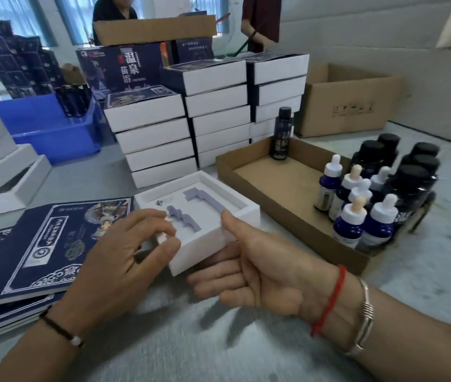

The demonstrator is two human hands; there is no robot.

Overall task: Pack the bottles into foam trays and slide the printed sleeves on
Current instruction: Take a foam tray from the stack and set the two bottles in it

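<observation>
Bottles right of tray

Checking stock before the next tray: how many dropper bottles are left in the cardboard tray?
7 dropper bottles, clustered at the cardboard tray's right end, ahead of the black-capped bottles. More may be hidden behind them.
</observation>
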